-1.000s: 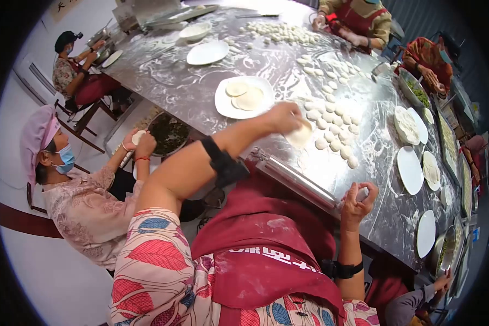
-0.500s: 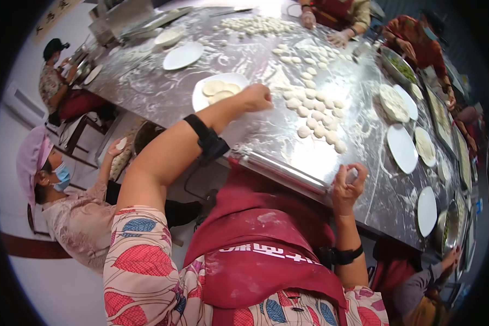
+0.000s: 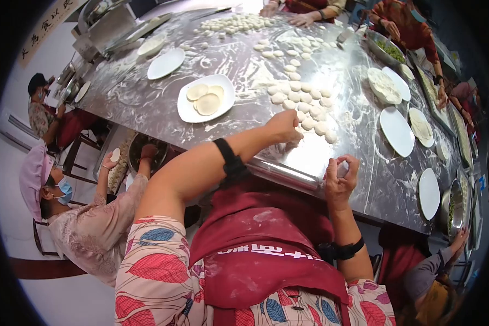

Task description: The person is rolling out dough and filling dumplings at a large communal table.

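My left hand [image 3: 284, 127] has its fingers closed at the near edge of a cluster of small round dough pieces [image 3: 305, 107]; what its fingertips pinch, if anything, is hidden. My right hand [image 3: 340, 182] is closed around a short whitish rod end [image 3: 343, 168], possibly a rolling pin handle, at the table's near edge. Left of the cluster is a white square plate [image 3: 187, 112] holding several flat round dough wrappers [image 3: 208, 103]. A shiny metal strip or bar [image 3: 288, 172] runs along the edge between my hands.
The floury metal table [image 3: 244, 122] carries more dough pieces [image 3: 236, 24] at the back, white plates [image 3: 397, 132] and a bowl of green filling [image 3: 386, 48] on the right. A co-worker in a pink cap [image 3: 33, 174] sits close on my left; others work around the table.
My left hand has moved right and nearer to me, from beside the plate to the dough cluster. My right hand keeps its grip. The co-worker's second hand now shows at a bowl.
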{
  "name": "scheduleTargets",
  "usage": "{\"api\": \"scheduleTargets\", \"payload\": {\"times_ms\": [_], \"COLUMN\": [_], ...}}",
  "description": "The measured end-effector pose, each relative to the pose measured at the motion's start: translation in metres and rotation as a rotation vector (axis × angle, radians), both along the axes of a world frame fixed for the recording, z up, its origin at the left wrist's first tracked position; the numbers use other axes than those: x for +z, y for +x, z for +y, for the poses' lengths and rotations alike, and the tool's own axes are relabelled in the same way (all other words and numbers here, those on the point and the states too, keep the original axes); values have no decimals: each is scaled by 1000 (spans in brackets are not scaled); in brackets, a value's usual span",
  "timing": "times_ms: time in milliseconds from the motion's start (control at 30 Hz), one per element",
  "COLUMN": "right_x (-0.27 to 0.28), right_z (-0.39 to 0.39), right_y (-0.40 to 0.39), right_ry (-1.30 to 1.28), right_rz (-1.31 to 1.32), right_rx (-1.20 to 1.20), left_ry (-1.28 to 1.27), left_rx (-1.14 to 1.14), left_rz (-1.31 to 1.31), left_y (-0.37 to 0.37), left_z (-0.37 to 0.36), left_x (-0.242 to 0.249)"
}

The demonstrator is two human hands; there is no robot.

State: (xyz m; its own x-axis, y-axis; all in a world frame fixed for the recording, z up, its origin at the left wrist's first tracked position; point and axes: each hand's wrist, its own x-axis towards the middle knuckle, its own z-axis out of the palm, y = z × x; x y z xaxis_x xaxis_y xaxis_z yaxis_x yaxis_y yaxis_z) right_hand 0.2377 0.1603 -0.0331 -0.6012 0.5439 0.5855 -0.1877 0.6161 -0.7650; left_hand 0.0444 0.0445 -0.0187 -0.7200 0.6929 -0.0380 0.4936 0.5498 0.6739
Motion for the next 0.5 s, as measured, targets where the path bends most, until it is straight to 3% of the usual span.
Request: {"api": "scheduleTargets", "payload": {"times_ms": [100,233,367,500], "right_x": [-2,5,10,5], "right_z": [2,18,27,16], "right_y": [-4,-35,-58,-30], "right_ry": [18,116,105,93], "right_rz": [27,50,-33,27], "right_rx": [-4,-18,-18,5], "left_ry": [72,46,-154,-58], "left_rx": [-64,-157,-195,-132], "left_rz": [-365,-248,12,-77], "left_y": [16,15,17,15], "left_z": [-3,-1,0,-13], "left_x": [-2,-9,9,1]}}
